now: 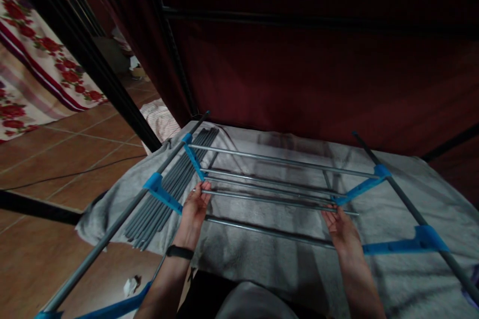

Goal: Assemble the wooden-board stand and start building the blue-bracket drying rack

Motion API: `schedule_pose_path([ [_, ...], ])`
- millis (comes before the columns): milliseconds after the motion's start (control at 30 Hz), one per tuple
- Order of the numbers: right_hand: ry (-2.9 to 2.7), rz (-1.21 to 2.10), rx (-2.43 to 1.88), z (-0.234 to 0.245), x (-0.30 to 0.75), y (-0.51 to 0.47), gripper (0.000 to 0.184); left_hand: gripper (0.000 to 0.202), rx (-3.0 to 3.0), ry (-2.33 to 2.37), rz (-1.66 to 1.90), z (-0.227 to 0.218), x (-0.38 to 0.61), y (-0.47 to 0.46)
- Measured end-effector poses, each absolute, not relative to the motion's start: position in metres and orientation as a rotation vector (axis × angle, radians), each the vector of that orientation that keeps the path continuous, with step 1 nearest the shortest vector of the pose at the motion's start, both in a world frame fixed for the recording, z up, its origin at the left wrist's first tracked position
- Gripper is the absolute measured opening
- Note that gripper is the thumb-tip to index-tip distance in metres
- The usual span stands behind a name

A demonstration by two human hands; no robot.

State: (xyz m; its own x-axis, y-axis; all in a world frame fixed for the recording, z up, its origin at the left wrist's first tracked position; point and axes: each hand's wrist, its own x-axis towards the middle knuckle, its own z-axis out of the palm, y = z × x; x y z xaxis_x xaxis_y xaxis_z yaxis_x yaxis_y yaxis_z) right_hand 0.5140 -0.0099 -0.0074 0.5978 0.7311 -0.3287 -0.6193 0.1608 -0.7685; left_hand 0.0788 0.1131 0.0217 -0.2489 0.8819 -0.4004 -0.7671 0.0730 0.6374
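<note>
Between my two hands runs a loose grey metal tube (262, 200), roughly level. My left hand (197, 202), with a dark band on its wrist, pinches the tube's left end. Near its right end, the fingers of my right hand (340, 224) support it, and the tip sticks out past them. Around the hands stands a rack frame of grey poles with blue plastic brackets; a left bracket (163, 193) and a right bracket (407, 245) are nearest to me. Crossbars, such as the far one (280, 158), span from side to side.
A bundle of loose grey tubes (168, 184) lies on the grey blanket (258, 269) at the left. Behind hangs a dark red curtain (318, 79). A black post (108, 89) and tiled floor (56, 169) with a thin cable are at the left.
</note>
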Motion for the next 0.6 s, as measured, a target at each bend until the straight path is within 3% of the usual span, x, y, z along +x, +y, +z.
schedule_pose_path([
  [200, -0.145, 0.953, -0.996, 0.011, 0.508, -0.002, 0.012, 0.011, 0.177, 1.008, 1.527, 0.029, 0.075, 0.116],
  [600, -0.158, 0.965, -0.962, 0.043, 0.509, 0.029, 0.007, 0.024, 0.065, 1.171, 1.501, 0.040, 0.078, 0.125],
])
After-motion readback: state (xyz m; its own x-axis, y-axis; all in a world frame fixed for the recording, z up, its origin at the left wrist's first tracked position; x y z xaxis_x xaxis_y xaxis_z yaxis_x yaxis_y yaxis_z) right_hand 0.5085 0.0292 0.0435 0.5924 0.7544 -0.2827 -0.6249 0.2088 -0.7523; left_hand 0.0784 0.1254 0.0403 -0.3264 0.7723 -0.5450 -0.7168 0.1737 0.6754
